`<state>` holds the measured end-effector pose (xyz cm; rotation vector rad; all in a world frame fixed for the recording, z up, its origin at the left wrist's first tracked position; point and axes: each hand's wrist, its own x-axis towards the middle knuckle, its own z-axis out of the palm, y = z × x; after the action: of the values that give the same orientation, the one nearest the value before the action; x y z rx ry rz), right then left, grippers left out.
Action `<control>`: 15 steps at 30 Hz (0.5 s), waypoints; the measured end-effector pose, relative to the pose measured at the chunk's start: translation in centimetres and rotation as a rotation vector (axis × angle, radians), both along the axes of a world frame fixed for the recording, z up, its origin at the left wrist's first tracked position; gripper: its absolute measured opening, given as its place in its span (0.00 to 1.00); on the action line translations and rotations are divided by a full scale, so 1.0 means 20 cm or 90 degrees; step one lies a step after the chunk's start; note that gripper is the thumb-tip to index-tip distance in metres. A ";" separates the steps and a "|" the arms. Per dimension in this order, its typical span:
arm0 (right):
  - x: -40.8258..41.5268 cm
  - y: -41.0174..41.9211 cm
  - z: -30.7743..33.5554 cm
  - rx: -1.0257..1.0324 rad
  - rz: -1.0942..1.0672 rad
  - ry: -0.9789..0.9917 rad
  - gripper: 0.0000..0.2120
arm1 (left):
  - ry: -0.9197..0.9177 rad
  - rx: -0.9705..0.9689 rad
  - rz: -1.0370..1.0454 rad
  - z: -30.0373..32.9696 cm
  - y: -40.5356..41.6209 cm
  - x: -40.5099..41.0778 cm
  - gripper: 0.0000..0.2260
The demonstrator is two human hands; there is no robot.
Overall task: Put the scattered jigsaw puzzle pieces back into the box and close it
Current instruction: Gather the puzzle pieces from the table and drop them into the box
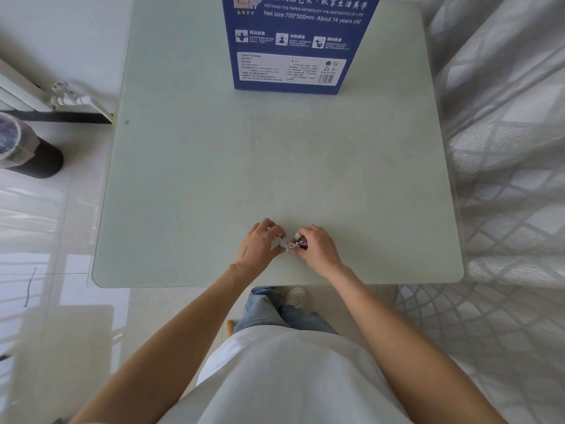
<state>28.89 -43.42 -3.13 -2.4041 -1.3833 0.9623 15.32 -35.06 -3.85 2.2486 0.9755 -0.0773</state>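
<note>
Both hands work close together near the front edge of the pale green surface (189, 179), and between them sits a small heap of jigsaw puzzle pieces (283, 243), white-backed cardboard with knobbed, irregular outlines and one dark purple printed face showing at the right side of the heap. The left hand (260, 243) has its fingers curled round the left part of the heap, so its grip is closed on the pieces; the right hand (316, 247) pinches the right part with curled fingers and thumb, likewise gripping pieces. The blue box (290, 44) stands upright at the far end of the surface, well apart from the hands and almost straight ahead of them, slightly to the right, so the right hand is marginally the nearer. Its long axis runs up out of view; the top and any opening or lid are cut off, so whether it is open cannot be told. The coming move looks like a lift of the gathered pieces and a forward carry across the bare stretch of surface to the box. The surface looks smooth and matte with rounded corners; the thin, light pieces could slip from a loose hold.
</note>
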 end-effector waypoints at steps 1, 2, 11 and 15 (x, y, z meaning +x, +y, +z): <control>0.01 -0.01 0.00 0.002 -0.003 -0.008 0.13 | 0.002 0.007 -0.004 0.00 0.01 0.00 0.14; 0.02 -0.01 0.00 0.006 -0.007 -0.017 0.12 | 0.005 0.012 -0.011 -0.01 0.01 0.00 0.13; 0.14 -0.02 0.05 0.038 -0.109 0.054 0.06 | 0.036 -0.041 -0.008 0.01 0.07 0.03 0.13; 0.17 -0.01 0.09 0.050 -0.130 0.060 0.08 | 0.047 -0.046 0.017 0.03 0.11 0.04 0.08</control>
<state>32.28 -43.61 -1.28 -2.3539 -1.0975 0.9364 16.05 -32.86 -3.21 2.1798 1.0261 -0.1815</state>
